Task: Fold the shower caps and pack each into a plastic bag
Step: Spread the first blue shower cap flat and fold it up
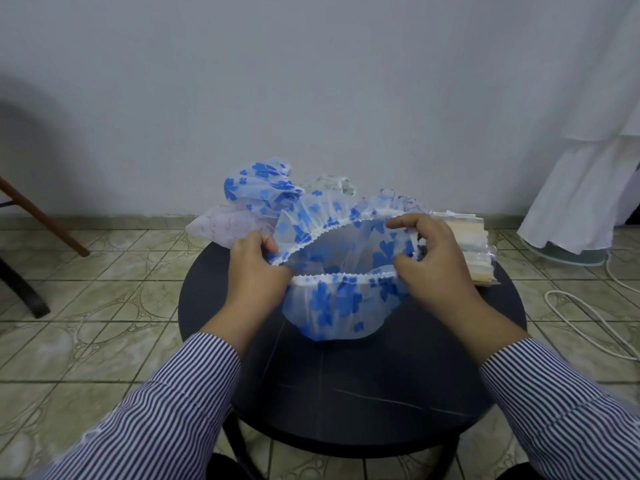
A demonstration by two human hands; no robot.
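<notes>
Both hands, the left hand (258, 268) and right hand (427, 258), are pinching with their fingers the elastic rim of a blue-flowered shower cap (332, 299), holding it above the tabletop (346, 393) centre. The thin plastic is looking slippery, so I think the rim could be snapping out of the fingers and the cap crumpling.

The person wears a long-sleeved shirt with fine stripes of dark navy and white that run along the length of each arm. The left sleeve (166, 403) ends in a plain cuff a little above the wrist, its edge cut straight across, and the right sleeve (561, 400) ends the same way with the same stripe. Beyond the cuffs the left hand (258, 268) and the right hand (433, 258) are bare, with no gloves, rings, watch or bands to be seen on the fingers or wrists.
</notes>
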